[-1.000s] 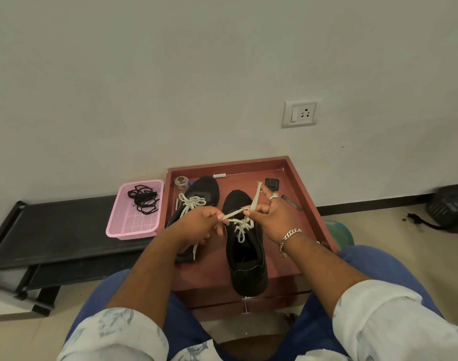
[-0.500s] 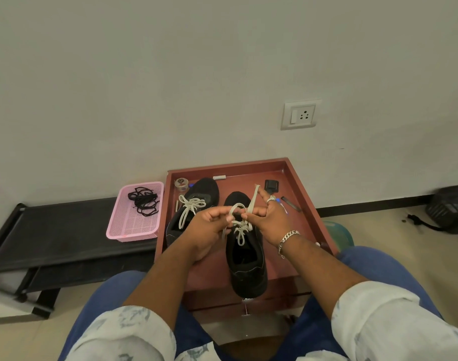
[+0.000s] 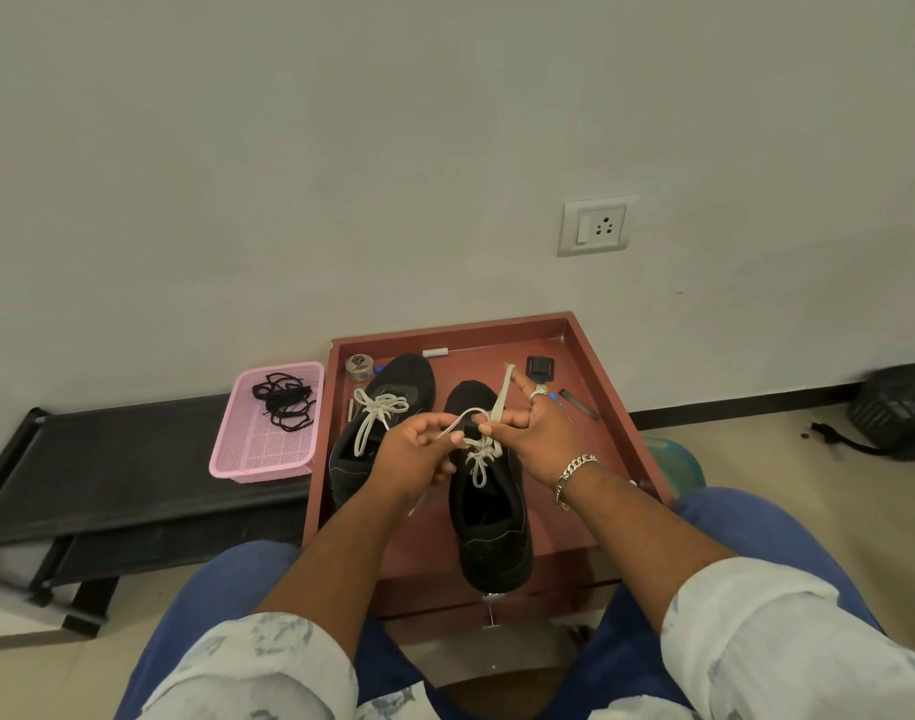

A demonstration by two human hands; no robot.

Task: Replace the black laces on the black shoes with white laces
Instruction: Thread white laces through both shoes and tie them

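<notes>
Here, fingers (image 3: 484, 426) pinch white lace (image 3: 501, 394).

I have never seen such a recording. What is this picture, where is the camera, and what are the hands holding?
No machine here: a person wears a camera on the head, looking down at their own hands. Two black shoes stand in a reddish tray. The left shoe already has a tied white lace. On the right shoe, the left hand and right hand each pinch the white lace, tying it. The removed black laces lie in a pink basket beside the tray.
</notes>
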